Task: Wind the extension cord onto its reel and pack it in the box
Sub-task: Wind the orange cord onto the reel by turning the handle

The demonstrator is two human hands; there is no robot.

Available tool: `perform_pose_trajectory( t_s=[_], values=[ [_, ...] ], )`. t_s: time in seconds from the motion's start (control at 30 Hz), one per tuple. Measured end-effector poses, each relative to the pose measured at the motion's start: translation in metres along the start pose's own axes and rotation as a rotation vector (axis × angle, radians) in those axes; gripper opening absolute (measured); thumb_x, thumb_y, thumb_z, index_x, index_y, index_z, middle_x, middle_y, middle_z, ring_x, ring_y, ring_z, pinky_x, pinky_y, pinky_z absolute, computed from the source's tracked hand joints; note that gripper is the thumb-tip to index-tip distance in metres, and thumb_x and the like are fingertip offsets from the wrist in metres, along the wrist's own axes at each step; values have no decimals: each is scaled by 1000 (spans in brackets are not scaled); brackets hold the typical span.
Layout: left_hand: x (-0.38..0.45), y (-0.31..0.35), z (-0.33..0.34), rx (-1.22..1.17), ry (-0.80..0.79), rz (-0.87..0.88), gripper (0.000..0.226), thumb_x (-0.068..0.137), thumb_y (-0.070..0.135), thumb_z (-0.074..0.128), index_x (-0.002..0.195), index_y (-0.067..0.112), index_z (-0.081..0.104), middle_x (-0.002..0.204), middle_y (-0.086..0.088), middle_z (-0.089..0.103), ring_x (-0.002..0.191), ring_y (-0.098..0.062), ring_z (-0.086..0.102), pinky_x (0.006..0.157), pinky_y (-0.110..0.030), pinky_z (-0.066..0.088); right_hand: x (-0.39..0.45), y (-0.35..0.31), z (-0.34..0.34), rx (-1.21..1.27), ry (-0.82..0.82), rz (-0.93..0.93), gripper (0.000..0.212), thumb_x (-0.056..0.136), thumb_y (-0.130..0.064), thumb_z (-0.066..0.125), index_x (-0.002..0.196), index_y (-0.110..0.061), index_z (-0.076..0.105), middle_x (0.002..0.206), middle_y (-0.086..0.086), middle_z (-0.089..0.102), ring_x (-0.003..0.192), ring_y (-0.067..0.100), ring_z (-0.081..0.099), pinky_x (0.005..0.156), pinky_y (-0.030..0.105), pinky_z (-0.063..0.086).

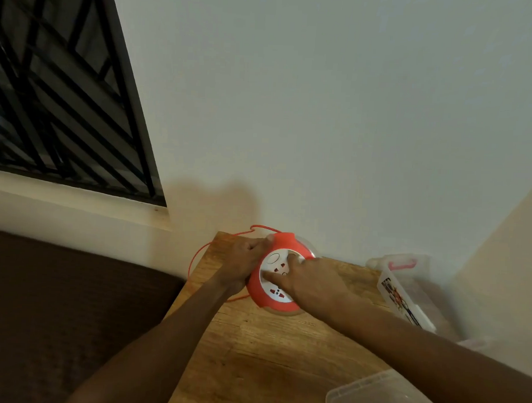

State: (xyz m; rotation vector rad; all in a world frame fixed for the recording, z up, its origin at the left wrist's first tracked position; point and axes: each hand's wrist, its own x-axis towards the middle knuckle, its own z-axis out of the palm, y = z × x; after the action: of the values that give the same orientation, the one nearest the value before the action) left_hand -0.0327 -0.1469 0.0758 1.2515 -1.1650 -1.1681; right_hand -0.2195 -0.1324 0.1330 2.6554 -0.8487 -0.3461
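A round red cord reel [282,243] with a white socket face lies flat on the wooden table [252,353] near the wall. My left hand [244,261] grips the reel's left rim. My right hand [310,279] rests on the white face, with fingers pressed into it. A thin red cord [195,256] loops loose off the table's far left corner and runs back to the reel. A clear plastic box [407,286] with a printed label stands at the table's right side.
A clear plastic lid [381,395] lies at the table's near right edge. The white wall stands just behind the reel. A barred window is up on the left, with a dark surface below it beside the table.
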Motion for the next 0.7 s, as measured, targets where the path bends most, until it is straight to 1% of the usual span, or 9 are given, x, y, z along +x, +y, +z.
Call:
perform_pose_trajectory(
  t_s=[0.13,0.2,0.27,0.33,0.4,0.47,0.53,0.6,0.7],
  values=[
    [-3,5,2,14,8,-9,32,88,55,63,102,30,78,94,8,83,82,-18,81,59,-24,62,3,-3,2,-18,40,35,86,72,-36,86,145,-29,42,123,17,66,97,33,70,73,47,59],
    [-2,6,6,-10,29,-27,39,85,58,64,104,26,78,95,4,84,82,-21,81,60,-27,63,6,-3,7,36,60,76,84,75,-37,83,147,-28,39,127,16,64,102,34,68,78,50,57],
    [-3,5,10,-52,67,-48,51,83,59,67,108,17,79,99,-5,83,87,-28,81,69,-38,67,10,-3,11,74,93,110,85,75,-38,82,147,-28,38,130,15,62,104,35,67,79,51,57],
    [-3,4,14,-105,103,-67,52,87,55,67,110,9,78,103,-11,82,92,-33,80,78,-46,66,13,-3,15,137,139,159,85,75,-39,81,147,-30,38,130,12,63,104,32,67,79,48,57],
    [-1,4,18,-127,167,-70,38,95,48,66,104,13,78,97,-8,83,87,-29,81,72,-41,67,17,-2,17,227,192,261,83,76,-41,79,147,-34,35,129,7,64,105,29,67,82,44,57],
    [0,7,23,-155,218,-55,25,99,42,65,95,21,78,85,3,83,75,-18,81,58,-28,63,20,0,17,301,242,345,82,76,-41,77,147,-35,35,127,4,66,104,27,67,84,42,56],
    [1,11,26,-166,256,-27,22,100,42,64,91,27,77,77,10,82,69,-11,79,52,-21,59,22,0,15,352,279,401,78,78,-43,72,146,-34,34,124,2,67,102,25,68,81,40,56],
    [2,14,32,-156,288,-23,25,100,45,62,93,25,77,79,6,82,70,-14,79,54,-23,61,24,0,12,419,288,477,74,83,-46,64,148,-32,31,125,1,66,103,24,67,82,39,56],
    [5,17,38,-131,329,-22,36,100,47,60,109,17,77,96,-4,82,81,-22,80,64,-32,66,27,-1,7,576,267,623,73,88,-52,59,150,-25,31,132,4,62,111,25,64,87,40,55]
  ],
)
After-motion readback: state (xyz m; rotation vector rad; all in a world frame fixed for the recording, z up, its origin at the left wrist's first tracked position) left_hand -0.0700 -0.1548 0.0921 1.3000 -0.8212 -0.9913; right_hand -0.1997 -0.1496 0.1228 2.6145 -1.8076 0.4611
